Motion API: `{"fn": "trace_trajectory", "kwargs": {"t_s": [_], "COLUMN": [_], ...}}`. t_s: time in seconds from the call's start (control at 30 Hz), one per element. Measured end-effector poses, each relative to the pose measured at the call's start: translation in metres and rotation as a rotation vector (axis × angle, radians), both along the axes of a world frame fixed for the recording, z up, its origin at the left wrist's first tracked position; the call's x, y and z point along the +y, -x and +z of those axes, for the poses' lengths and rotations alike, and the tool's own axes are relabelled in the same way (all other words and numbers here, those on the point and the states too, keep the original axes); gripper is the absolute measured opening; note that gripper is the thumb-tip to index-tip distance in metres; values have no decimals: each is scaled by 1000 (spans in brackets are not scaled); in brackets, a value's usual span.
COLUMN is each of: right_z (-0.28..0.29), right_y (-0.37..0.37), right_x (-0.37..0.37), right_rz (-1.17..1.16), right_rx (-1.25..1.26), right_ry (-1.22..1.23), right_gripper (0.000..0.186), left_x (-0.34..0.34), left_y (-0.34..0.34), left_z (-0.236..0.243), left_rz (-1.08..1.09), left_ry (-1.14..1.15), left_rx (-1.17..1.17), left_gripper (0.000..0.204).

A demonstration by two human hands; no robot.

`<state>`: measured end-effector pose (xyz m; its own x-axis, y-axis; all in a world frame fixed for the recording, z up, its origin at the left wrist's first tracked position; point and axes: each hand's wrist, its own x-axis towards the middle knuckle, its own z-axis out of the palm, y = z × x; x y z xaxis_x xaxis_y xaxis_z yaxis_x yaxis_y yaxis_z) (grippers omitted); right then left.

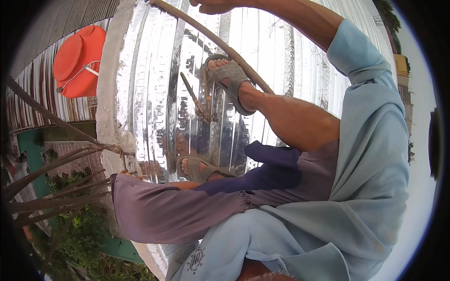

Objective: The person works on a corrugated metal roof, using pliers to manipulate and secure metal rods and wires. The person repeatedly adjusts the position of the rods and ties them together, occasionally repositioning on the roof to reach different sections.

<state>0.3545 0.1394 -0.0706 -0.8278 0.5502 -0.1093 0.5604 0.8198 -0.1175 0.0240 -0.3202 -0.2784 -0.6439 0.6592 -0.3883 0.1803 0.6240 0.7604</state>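
At the top edge my right hand (213,5) is partly cut off, its visible fingers curled. Anything inside them is hidden. A long brown wooden pole (220,42) runs slantwise below it, past my sandalled right foot (227,75). On the shiny metal roof (154,103), between my feet, lies a rusty tool (199,103) with two long handles spread apart, like pincers. Beside my bent left knee, a small skin-coloured patch (136,176) shows near a branch stub; it may be part of my left hand, whose fingers I cannot make out.
A rough concrete edge (110,79) borders the roof on the left. Beyond it are a red-orange tank (79,61) with a white pipe, corrugated sheets (28,103), bare brown branches (51,173) and green leaves (89,239) lower down. My left foot (199,169) rests on the ribbed metal.
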Motion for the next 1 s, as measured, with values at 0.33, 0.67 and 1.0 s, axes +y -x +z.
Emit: {"fn": "trace_trajectory", "kwargs": {"t_s": [0.33, 0.67, 1.0], "right_z": [166, 19, -175], "right_y": [-155, -362, -475], "right_x": [-61, 7, 78], "right_rz": [-378, -620, -707], "right_rx": [-36, -415, -237], "right_ry": [-175, -94, -43], "right_gripper": [17, 17, 25], "left_x": [-4, -12, 3], "left_y": [41, 42, 14], "left_z": [6, 8, -29], "left_rz": [-46, 83, 217], "left_ry": [71, 247, 50], "left_rx": [-48, -62, 190], "left_gripper": [36, 36, 30]}}
